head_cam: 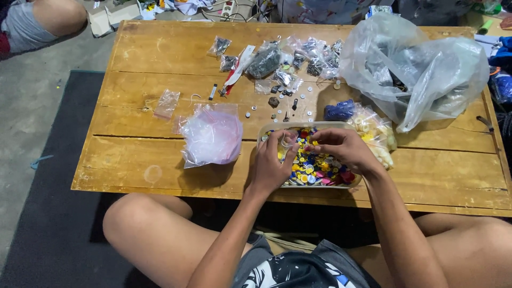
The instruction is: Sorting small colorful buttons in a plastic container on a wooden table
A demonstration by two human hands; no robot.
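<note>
— What sort of place am I seeing?
— A home used for small sorting work, I'd say; a low wooden table (176,53) on a bare concrete floor (32,101); a dark mat (53,213); bags of small parts (298,56); a power strip (228,8).

shallow pale tray (341,126), rounded corners, flat on wooden worktop near front edge, approx centre. filled w/ small round buttons (314,168): mostly yellow, blue, red, some white, loose heap. partly covered by both hands. small pale button (286,143) pinched at left hand's fingers above tray's left part; too small to tell colour exactly.
</note>
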